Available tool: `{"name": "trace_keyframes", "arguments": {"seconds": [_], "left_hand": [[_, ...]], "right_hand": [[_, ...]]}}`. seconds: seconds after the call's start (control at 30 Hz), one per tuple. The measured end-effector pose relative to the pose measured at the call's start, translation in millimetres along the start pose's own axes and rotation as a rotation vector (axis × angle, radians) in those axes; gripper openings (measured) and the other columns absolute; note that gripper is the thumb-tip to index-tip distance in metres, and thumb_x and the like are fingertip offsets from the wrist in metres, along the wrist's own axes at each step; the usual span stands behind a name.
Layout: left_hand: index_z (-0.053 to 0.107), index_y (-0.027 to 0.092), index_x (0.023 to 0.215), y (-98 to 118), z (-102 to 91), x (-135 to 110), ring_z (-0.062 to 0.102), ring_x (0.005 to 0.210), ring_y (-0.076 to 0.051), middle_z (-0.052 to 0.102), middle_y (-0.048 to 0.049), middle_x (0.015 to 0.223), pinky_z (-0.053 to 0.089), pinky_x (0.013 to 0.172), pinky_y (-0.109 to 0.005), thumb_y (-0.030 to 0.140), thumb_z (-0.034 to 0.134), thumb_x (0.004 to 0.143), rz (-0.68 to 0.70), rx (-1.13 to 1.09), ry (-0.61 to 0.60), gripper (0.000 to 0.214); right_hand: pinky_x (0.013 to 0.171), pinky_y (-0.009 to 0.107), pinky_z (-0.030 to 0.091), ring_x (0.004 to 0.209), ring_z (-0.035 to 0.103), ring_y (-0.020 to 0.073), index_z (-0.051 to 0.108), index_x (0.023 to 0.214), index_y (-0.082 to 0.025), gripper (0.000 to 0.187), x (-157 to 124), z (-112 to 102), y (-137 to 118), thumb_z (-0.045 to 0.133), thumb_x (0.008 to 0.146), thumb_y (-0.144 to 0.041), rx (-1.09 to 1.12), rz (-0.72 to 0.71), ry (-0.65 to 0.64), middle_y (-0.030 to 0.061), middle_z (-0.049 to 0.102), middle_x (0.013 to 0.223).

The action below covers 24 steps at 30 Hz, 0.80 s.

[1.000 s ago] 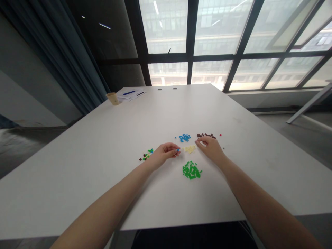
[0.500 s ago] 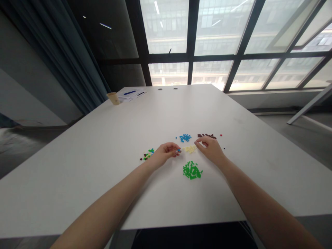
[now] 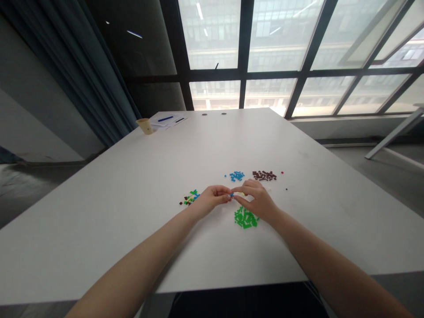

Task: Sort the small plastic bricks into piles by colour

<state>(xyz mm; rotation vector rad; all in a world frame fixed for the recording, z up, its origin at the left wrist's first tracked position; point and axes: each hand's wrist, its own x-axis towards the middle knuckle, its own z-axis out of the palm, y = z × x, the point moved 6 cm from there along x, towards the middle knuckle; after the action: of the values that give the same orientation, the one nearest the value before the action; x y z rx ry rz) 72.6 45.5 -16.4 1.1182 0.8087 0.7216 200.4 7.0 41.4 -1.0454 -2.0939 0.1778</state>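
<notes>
My left hand (image 3: pixel 214 198) is closed, its fingertips pinching a small blue building brick (image 3: pixel 232 194). From the other side, my right hand (image 3: pixel 255 198) brings thumb and forefinger together on that same brick. Under the right hand, a pale yellow pile of pieces (image 3: pixel 241 194) is mostly hidden. Green bricks (image 3: pixel 245 218) lie in a heap closer to me, partly covered by the right wrist. Past the hands are a blue pile (image 3: pixel 236 176) and a dark brown pile (image 3: pixel 264 176). Beside the left wrist sits a mixed-colour pile (image 3: pixel 190 197).
The white table (image 3: pixel 132 198) carries a paper cup (image 3: pixel 145 126), papers (image 3: pixel 165 121) and a blue pen (image 3: pixel 165 118) at its far left. A red piece (image 3: pixel 282 172) and a tiny black piece (image 3: pixel 286 189) lie off to the right. Windows stand beyond the table.
My right hand has moved left from beside the yellow and brown piles to meet the left hand at the blue brick. The brown pile is uncovered; the yellow one is now mostly covered.
</notes>
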Motion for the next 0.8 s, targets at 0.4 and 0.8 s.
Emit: {"name": "trace_keyframes", "arguments": {"seconds": [0.4, 0.8], "left_hand": [[0.064, 0.014, 0.090, 2.7, -4.3, -3.4, 0.056, 0.070, -0.009, 0.066, -0.0055, 0.083, 0.042, 0.073, -0.025, 0.031, 0.070, 0.060, 0.016, 0.048, 0.038, 0.035], [0.057, 0.014, 0.079, 39.6, -89.6, -2.5, 0.054, 0.063, -0.011, 0.064, -0.0062, 0.083, 0.039, 0.056, -0.022, 0.026, 0.053, 0.063, 0.173, 0.350, 0.560, 0.020]], "right_hand": [[0.076, 0.032, 0.026, 0.076, 0.048, 0.0154, 0.064, 0.086, -0.023, 0.016, 0.2, 10.4, -9.8, 0.049, 0.082, -0.023, -0.302, -0.038, -0.008, 0.0018, 0.060, 0.071], [0.075, 0.031, 0.031, 0.090, 0.053, 0.0190, 0.067, 0.082, -0.028, 0.017, 51.6, 41.7, 62.5, 0.052, 0.073, -0.027, -0.349, 0.540, -0.320, 0.0010, 0.064, 0.092]]}}
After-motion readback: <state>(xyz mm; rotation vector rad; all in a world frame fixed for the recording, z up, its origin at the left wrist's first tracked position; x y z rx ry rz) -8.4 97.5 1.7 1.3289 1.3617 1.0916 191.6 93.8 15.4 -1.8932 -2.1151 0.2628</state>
